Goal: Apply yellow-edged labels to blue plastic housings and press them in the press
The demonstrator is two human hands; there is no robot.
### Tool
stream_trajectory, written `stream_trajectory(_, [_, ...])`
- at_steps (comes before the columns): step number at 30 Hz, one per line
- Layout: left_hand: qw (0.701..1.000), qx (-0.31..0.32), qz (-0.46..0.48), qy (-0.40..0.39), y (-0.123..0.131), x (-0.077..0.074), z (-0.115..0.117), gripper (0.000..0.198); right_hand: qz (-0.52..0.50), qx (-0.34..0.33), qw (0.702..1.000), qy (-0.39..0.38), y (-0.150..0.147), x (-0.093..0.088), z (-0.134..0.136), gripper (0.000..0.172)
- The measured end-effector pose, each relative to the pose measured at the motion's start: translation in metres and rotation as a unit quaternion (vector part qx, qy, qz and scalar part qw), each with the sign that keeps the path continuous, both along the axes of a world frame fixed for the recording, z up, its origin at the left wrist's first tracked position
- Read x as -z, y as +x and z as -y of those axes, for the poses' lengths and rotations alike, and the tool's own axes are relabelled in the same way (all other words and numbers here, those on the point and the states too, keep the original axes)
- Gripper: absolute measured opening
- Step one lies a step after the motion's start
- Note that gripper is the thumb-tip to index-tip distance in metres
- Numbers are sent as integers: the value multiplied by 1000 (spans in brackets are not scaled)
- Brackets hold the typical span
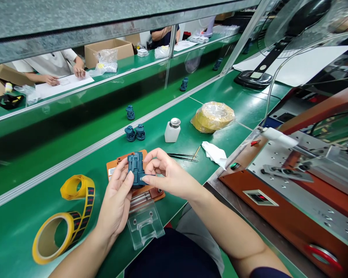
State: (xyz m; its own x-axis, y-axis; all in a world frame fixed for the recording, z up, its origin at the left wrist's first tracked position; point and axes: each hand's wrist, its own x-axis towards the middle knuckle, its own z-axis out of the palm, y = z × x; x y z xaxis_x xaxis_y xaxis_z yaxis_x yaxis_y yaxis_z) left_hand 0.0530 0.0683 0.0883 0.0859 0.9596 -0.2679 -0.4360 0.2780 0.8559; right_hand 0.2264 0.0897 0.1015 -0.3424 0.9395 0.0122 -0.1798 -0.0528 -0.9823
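Observation:
A dark blue molded plastic housing (pixel 135 166) is held up between my two hands. My left hand (pixel 117 193) is closed round its left side, thumb on the front. My right hand (pixel 168 173) has its fingers curled at the right side, and its thumb presses on the lower right corner; anything small under that thumb is hidden. Below the housing lies an orange fixture (pixel 111 166) with metal rods, partly covered by my hands. A clear acrylic plate (pixel 146 227) extends from the fixture toward my body.
Rolls of yellow label tape (pixel 39 247) lie left. Blue housings (pixel 140 132) stand beyond, near a white dispenser bottle (pixel 172 133), wrapped yellow tape (pixel 213 117), black tweezers (pixel 181 156) and a white tissue (pixel 214 153). A machine (pixel 290 200) occupies the right. Co-workers sit across.

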Motion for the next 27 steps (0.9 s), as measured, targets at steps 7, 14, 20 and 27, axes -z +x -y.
stream_trajectory(7, [1000,4,-5,7,-1,0,1,49,3,-3,1000,-1,-1,0,-1,44])
stream_trajectory(14, [1000,0,0,6,-2,-1,2,50,6,-2,1000,-1,-1,-2,0,43])
stream_trajectory(20, [1000,0,-6,5,-2,-1,2,51,12,7,1000,3,-2,-3,1,42])
stream_trajectory(27, [1000,-3,-10,7,-2,-2,2,52,12,5,1000,6,-3,-2,1,42])
